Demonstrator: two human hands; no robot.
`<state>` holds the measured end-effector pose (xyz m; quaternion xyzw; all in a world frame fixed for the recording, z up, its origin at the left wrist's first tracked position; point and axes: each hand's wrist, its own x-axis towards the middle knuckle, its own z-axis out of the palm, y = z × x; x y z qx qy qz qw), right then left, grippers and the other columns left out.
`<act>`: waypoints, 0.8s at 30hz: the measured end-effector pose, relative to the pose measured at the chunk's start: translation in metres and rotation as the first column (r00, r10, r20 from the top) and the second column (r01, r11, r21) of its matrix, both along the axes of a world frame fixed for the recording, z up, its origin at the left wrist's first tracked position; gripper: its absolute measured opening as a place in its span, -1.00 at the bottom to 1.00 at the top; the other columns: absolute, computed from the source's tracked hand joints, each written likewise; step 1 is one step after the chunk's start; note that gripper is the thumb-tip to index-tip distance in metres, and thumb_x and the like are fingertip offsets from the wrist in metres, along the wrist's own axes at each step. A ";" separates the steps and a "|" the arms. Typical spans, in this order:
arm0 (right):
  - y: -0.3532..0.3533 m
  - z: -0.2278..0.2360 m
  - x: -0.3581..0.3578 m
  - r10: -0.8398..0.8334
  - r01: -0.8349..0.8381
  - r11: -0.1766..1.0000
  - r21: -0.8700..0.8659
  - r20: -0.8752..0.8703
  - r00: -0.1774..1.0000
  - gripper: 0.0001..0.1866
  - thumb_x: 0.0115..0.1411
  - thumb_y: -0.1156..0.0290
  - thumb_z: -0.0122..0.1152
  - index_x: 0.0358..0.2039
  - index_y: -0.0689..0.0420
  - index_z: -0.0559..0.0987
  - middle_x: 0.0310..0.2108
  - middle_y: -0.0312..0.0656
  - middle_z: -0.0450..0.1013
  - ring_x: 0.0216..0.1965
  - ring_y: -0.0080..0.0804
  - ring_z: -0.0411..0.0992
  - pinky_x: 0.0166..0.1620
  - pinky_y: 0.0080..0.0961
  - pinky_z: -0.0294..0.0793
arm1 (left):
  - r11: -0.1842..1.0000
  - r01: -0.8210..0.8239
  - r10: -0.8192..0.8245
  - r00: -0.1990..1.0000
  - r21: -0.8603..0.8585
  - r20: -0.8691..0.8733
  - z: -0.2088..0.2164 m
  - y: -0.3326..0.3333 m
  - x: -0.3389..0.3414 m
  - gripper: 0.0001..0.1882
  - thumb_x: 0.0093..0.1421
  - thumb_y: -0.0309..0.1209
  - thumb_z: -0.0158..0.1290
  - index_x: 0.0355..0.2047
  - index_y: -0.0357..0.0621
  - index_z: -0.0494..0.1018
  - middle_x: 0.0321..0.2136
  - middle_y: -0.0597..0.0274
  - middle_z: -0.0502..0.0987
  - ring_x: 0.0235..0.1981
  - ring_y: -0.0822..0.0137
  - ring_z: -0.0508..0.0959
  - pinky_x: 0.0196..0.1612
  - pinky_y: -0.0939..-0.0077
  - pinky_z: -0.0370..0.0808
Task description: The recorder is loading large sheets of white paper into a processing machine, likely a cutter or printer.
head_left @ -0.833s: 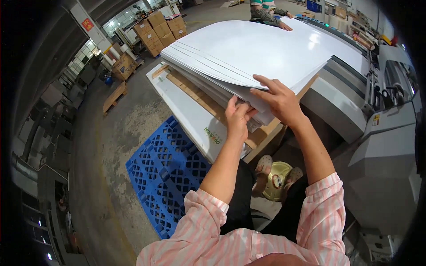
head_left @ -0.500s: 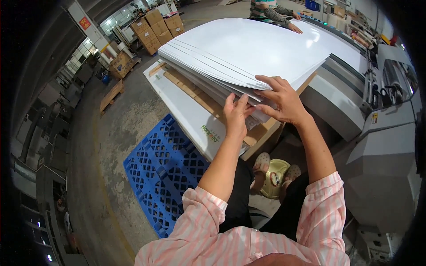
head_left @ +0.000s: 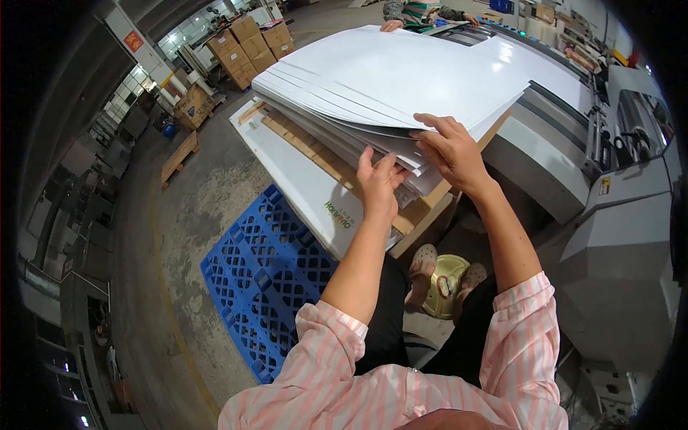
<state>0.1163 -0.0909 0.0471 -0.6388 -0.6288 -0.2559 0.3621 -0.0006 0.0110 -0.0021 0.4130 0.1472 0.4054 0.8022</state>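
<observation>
With our right hand (head_left: 459,154) we grip a corner of the sheets (head_left: 401,68), which lie stacked beside the machine (head_left: 545,161); our left hand (head_left: 378,190), loosely spread, is at their edge.

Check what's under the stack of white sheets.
Brown boards show past the left edge and near corner of the stack, with a white panel farther left. Whatever lies beneath the middle is covered.

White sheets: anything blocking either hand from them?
Nothing visible. The right hand is at the raised near corner of the white sheets; the left hand is at the edges below.
</observation>
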 end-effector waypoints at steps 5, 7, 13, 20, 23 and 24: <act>0.004 0.005 0.001 -0.045 0.043 0.997 0.064 0.031 0.999 -0.80 -0.01 0.43 0.17 -0.31 0.08 0.52 -0.07 -0.23 0.36 -0.18 -0.26 0.34 -0.12 -0.38 0.32 | 0.991 -0.099 0.107 0.990 0.091 -0.095 0.001 -0.004 0.003 -0.57 0.16 -0.43 -0.04 -0.01 -0.34 0.13 -0.36 0.18 0.38 -0.42 0.37 0.46 -0.38 0.48 0.49; 0.009 0.008 -0.002 -0.005 0.004 0.996 0.084 0.012 1.000 -0.80 0.00 0.38 0.17 -0.30 0.05 0.55 -0.10 -0.20 0.38 -0.16 -0.21 0.33 -0.09 -0.37 0.30 | 0.997 -0.003 0.014 0.990 0.077 -0.140 0.005 -0.004 -0.002 -0.83 0.19 -0.40 -0.09 -0.34 -0.29 0.37 -0.44 0.25 0.40 -0.46 0.41 0.46 -0.42 0.54 0.45; 0.025 -0.001 0.001 0.094 -0.058 0.995 0.077 -0.647 0.757 -0.76 0.09 0.23 0.14 -0.41 0.16 0.59 -0.42 -0.27 0.44 -0.37 -0.43 0.35 -0.28 -0.52 0.34 | 0.977 0.059 -0.017 0.980 0.206 -0.199 -0.002 -0.016 -0.002 -0.88 0.15 -0.42 -0.03 -0.46 -0.21 0.42 -0.50 0.37 0.41 -0.51 0.55 0.39 -0.42 0.68 0.37; 0.030 -0.003 0.011 0.321 0.138 0.918 0.373 -0.900 0.296 -0.70 0.13 0.20 0.13 -0.55 0.19 0.55 -0.57 -0.31 0.41 -0.56 -0.60 0.29 -0.49 -0.64 0.29 | 0.995 0.021 -0.008 0.992 0.101 -0.125 -0.002 -0.021 0.003 -0.90 0.11 -0.48 -0.04 -0.50 -0.21 0.42 -0.57 0.41 0.37 -0.52 0.59 0.33 -0.46 0.69 0.30; 0.024 0.001 -0.006 0.137 -0.076 0.981 0.181 -0.360 0.923 -0.82 0.06 0.39 0.08 -0.38 0.17 0.59 -0.22 -0.21 0.47 -0.27 -0.23 0.41 -0.20 -0.42 0.38 | 0.956 0.047 0.010 0.981 0.288 -0.193 -0.009 -0.013 -0.001 -0.91 0.13 -0.47 -0.05 -0.48 -0.20 0.41 -0.55 0.41 0.38 -0.51 0.59 0.34 -0.42 0.66 0.31; 0.021 0.000 -0.004 0.132 -0.071 0.981 0.179 -0.355 0.925 -0.82 0.06 0.39 0.08 -0.38 0.17 0.59 -0.22 -0.21 0.47 -0.27 -0.23 0.41 -0.20 -0.42 0.38 | 0.957 0.051 0.004 0.982 0.287 -0.189 -0.010 -0.012 0.000 -0.91 0.13 -0.47 -0.05 -0.48 -0.20 0.41 -0.55 0.41 0.38 -0.51 0.59 0.34 -0.42 0.66 0.31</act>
